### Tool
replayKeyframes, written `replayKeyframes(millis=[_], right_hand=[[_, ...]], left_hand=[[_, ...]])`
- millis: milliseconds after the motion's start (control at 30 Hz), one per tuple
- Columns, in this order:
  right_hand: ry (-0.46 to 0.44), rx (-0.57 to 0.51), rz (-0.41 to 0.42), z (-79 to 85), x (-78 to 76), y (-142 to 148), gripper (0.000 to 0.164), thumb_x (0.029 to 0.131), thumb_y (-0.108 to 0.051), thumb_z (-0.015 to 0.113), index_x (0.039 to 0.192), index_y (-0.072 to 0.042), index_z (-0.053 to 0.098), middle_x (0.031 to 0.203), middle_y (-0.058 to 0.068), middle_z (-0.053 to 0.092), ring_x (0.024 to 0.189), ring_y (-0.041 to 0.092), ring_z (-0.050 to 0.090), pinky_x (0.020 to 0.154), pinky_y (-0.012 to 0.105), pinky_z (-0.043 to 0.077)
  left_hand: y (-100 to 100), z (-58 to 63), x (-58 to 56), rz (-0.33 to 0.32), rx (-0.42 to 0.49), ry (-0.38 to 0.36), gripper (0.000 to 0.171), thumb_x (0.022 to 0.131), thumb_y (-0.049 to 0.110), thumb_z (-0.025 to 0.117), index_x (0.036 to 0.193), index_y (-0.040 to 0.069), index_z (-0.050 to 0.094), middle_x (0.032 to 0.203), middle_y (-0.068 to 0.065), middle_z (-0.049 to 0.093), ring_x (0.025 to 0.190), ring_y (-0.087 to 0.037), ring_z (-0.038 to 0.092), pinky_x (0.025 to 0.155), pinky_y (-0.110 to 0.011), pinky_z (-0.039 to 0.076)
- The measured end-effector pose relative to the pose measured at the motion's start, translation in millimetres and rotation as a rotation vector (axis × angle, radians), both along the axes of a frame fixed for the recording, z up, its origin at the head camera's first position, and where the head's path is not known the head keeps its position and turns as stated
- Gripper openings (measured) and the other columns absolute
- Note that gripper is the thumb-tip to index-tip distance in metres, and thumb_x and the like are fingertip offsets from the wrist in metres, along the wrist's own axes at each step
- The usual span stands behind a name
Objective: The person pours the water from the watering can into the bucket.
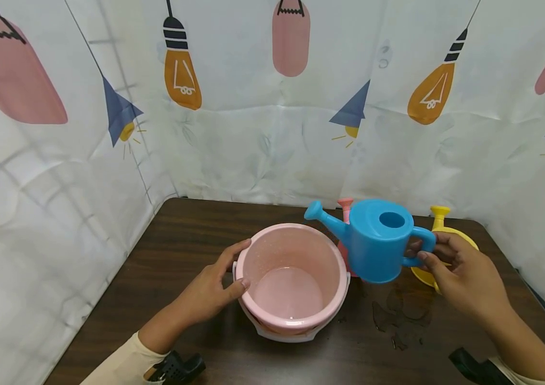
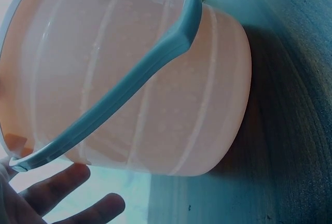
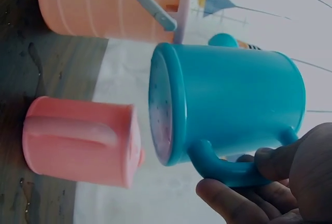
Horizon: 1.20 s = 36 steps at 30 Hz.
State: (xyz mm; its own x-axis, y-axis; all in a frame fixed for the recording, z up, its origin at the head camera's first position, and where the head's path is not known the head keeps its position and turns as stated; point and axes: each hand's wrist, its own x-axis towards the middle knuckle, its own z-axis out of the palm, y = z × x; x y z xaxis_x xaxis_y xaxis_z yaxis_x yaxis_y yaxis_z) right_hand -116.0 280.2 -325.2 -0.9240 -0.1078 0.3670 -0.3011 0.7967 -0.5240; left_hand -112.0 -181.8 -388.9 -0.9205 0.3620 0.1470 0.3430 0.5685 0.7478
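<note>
A pink bucket (image 1: 296, 235) with a pale handle (image 2: 119, 97) stands on the table. My left hand (image 1: 207, 294) rests at the left side of its rim, thumb over the edge and the other fingers loosely extended along the outside. To the right of the bucket, my right hand (image 1: 469, 275) grips a blue watering can (image 1: 378, 248) by its handle. The can is held up off the table, roughly upright, its spout pointing left over the bucket's far right side. In the right wrist view the can's base hangs clear, higher than a pink watering can (image 3: 78, 143).
The pink can stands on the table (image 1: 195, 224) behind the blue one, mostly hidden in the head view. A yellow watering can (image 1: 440, 214) sits behind my right hand. Water puddles (image 1: 397, 315) lie right of the bucket. A printed cloth (image 1: 253, 149) hangs behind the table.
</note>
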Motion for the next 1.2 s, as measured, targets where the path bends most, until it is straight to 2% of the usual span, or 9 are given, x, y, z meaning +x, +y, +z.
replayKeyframes(millis=[100, 200, 333, 433, 467, 700, 1033, 1133, 1200], right_hand=[[0.003, -0.006, -0.030, -2.6, 2.0, 3.9, 0.043, 0.099, -0.009, 0.069, 0.136, 0.006, 0.052, 0.116, 0.028, 0.069, 0.094, 0.046, 0.071, 0.062, 0.017, 0.049], [-0.008, -0.035, -0.044, -5.2, 3.4, 7.7, 0.044, 0.100, -0.011, 0.067, 0.137, 0.006, 0.050, 0.119, 0.029, 0.068, 0.087, 0.014, 0.074, 0.062, 0.014, 0.048], [-0.025, -0.080, -0.060, -8.7, 5.1, 12.0, 0.044, 0.102, -0.014, 0.066, 0.138, 0.004, 0.049, 0.122, 0.030, 0.066, 0.084, -0.021, 0.053, 0.062, 0.013, 0.048], [-0.022, -0.085, -0.077, -10.9, 6.3, 15.5, 0.044, 0.102, -0.015, 0.066, 0.138, 0.005, 0.049, 0.122, 0.031, 0.066, 0.087, -0.022, 0.050, 0.065, 0.010, 0.046], [-0.021, -0.084, -0.085, -11.8, 6.6, 17.1, 0.045, 0.102, -0.015, 0.066, 0.137, 0.006, 0.048, 0.122, 0.031, 0.065, 0.088, -0.015, 0.058, 0.065, 0.009, 0.045], [-0.030, -0.094, -0.141, -14.9, 8.6, 27.3, 0.049, 0.103, -0.019, 0.064, 0.139, 0.008, 0.046, 0.124, 0.034, 0.063, 0.089, -0.026, 0.042, 0.064, 0.008, 0.043], [-0.050, -0.123, -0.218, -21.6, 11.4, 31.9, 0.050, 0.105, -0.019, 0.059, 0.141, 0.011, 0.042, 0.126, 0.039, 0.060, 0.083, -0.024, 0.047, 0.063, 0.008, 0.044], [-0.050, -0.115, -0.257, -22.5, 12.0, 33.4, 0.051, 0.105, -0.021, 0.059, 0.141, 0.012, 0.042, 0.126, 0.038, 0.060, 0.093, 0.008, 0.071, 0.062, 0.006, 0.041], [-0.053, -0.102, -0.278, -23.2, 12.4, 34.7, 0.053, 0.105, -0.023, 0.059, 0.141, 0.012, 0.042, 0.126, 0.038, 0.060, 0.103, 0.038, 0.071, 0.062, 0.006, 0.039]], left_hand=[[0.1, 0.1, -0.6, -0.001, 0.003, -0.001, 0.071, 0.097, 0.043, 0.061, 0.159, 0.035, 0.027, 0.130, -0.008, 0.064, 0.116, -0.028, 0.061, 0.088, -0.056, 0.049], [0.1, 0.6, -1.1, -0.001, 0.008, 0.000, 0.071, 0.097, 0.043, 0.061, 0.159, 0.035, 0.027, 0.128, -0.007, 0.065, 0.114, -0.027, 0.062, 0.087, -0.055, 0.049], [-0.3, 0.9, -1.5, -0.002, 0.014, -0.001, 0.072, 0.098, 0.042, 0.061, 0.160, 0.034, 0.027, 0.128, -0.007, 0.065, 0.115, -0.027, 0.062, 0.087, -0.055, 0.050], [-0.6, 0.6, -1.7, -0.002, 0.014, -0.002, 0.071, 0.098, 0.042, 0.061, 0.160, 0.034, 0.026, 0.129, -0.007, 0.065, 0.116, -0.028, 0.061, 0.086, -0.054, 0.050], [-0.7, 0.4, -1.7, -0.001, 0.015, -0.002, 0.071, 0.098, 0.042, 0.061, 0.160, 0.034, 0.026, 0.129, -0.007, 0.065, 0.116, -0.028, 0.061, 0.086, -0.054, 0.050], [-0.9, -0.3, -1.5, -0.005, 0.013, 0.001, 0.071, 0.098, 0.042, 0.060, 0.160, 0.035, 0.027, 0.129, -0.007, 0.065, 0.117, -0.028, 0.061, 0.088, -0.057, 0.049], [0.3, -1.0, -1.1, -0.004, 0.005, 0.005, 0.070, 0.098, 0.042, 0.060, 0.159, 0.035, 0.027, 0.127, -0.005, 0.066, 0.115, -0.025, 0.062, 0.086, -0.049, 0.050], [0.2, -1.6, -1.1, -0.004, 0.006, 0.011, 0.070, 0.098, 0.042, 0.061, 0.159, 0.035, 0.027, 0.126, -0.004, 0.066, 0.114, -0.024, 0.063, 0.086, -0.049, 0.050], [0.1, -2.0, -1.1, -0.008, 0.010, 0.011, 0.070, 0.098, 0.042, 0.061, 0.159, 0.035, 0.027, 0.126, -0.004, 0.066, 0.114, -0.024, 0.062, 0.086, -0.049, 0.050]])
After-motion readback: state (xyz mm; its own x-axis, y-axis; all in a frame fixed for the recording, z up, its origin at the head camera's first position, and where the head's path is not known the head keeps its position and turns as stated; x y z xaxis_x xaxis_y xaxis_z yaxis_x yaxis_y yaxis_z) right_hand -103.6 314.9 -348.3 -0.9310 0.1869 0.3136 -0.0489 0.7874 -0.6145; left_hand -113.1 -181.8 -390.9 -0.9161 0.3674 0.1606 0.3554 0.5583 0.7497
